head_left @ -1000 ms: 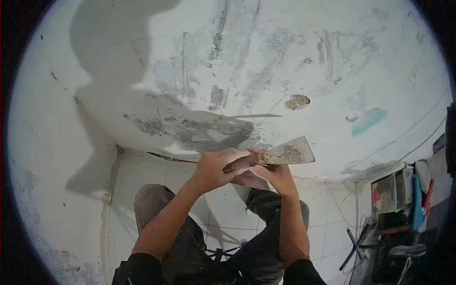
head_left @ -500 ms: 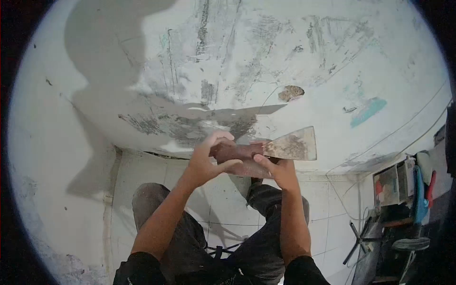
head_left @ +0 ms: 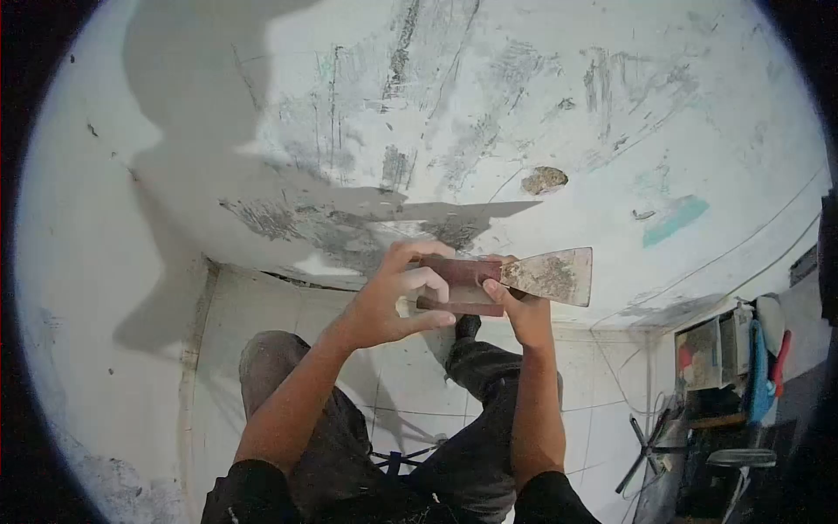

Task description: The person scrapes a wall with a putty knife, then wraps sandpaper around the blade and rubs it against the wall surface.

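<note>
A scraper with a broad stained blade (head_left: 552,275) and dark red handle (head_left: 467,272) points to the right below the wall's scuffed part. My right hand (head_left: 526,314) grips it near where handle and blade join, thumb on top. Under the handle is a reddish-brown folded piece (head_left: 461,307), possibly sandpaper, also held against the scraper by the right hand. My left hand (head_left: 384,301) is at the left end of both, its fingers curled but spread from the thumb; any contact there is hard to make out.
In front rises a white wall (head_left: 489,131) with dark scuffs, a chipped hole (head_left: 545,180) and a turquoise patch (head_left: 675,220). My bent legs (head_left: 305,437) are over white floor tiles (head_left: 419,367). At the right are a cluttered shelf (head_left: 720,410), a black spoked base (head_left: 644,450) and loose cables.
The scraper has shifted slightly right, and its blade tilts a little downward. A gap now shows between the handle and the folded piece's lower edge. My left fingers have spread and curled around the left end.
</note>
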Demonstrator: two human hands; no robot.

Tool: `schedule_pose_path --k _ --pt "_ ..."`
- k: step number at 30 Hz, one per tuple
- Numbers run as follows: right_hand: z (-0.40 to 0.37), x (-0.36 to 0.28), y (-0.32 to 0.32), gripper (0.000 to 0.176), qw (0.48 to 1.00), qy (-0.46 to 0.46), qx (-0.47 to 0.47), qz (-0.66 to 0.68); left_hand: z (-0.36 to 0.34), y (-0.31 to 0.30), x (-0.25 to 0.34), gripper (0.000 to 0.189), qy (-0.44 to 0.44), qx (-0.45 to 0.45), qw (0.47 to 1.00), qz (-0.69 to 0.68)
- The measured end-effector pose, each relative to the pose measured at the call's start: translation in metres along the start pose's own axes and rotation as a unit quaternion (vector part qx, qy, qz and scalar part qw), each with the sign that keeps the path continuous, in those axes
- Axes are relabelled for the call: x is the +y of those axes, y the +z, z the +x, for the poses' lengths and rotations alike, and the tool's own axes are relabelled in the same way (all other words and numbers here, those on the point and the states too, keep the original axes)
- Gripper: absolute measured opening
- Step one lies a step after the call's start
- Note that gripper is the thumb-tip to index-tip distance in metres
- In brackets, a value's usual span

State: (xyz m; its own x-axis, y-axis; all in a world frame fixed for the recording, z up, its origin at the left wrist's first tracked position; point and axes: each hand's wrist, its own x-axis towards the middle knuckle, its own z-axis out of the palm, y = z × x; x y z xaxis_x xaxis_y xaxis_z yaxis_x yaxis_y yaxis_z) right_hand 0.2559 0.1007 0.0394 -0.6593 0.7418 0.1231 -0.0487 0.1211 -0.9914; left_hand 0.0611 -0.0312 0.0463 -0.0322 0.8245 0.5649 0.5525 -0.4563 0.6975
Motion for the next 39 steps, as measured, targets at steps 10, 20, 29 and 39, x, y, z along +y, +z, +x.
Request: schedule_pose_path --k 10,20,29,39 --pt "-0.001 0.021 -0.015 0.036 0.996 0.014 -0.006 -0.089 -0.005 0.007 -0.015 0.024 -0.106 0.034 0.992 -0.053" --pt "-0.005 0.018 -0.004 0.035 0.978 0.119 -0.001 0.169 -0.003 0.006 -0.012 0.03 -0.215 0.055 0.97 -0.103" --pt "-0.01 0.017 -0.009 0.036 0.985 0.136 0.007 0.109 -0.005 0.019 -0.034 0.028 -0.295 0.053 0.928 -0.221" --pt "0.0 0.028 0.007 0.035 0.991 -0.029 0.019 -0.126 -0.01 0.014 -0.049 0.023 0.002 0.068 0.996 0.065"
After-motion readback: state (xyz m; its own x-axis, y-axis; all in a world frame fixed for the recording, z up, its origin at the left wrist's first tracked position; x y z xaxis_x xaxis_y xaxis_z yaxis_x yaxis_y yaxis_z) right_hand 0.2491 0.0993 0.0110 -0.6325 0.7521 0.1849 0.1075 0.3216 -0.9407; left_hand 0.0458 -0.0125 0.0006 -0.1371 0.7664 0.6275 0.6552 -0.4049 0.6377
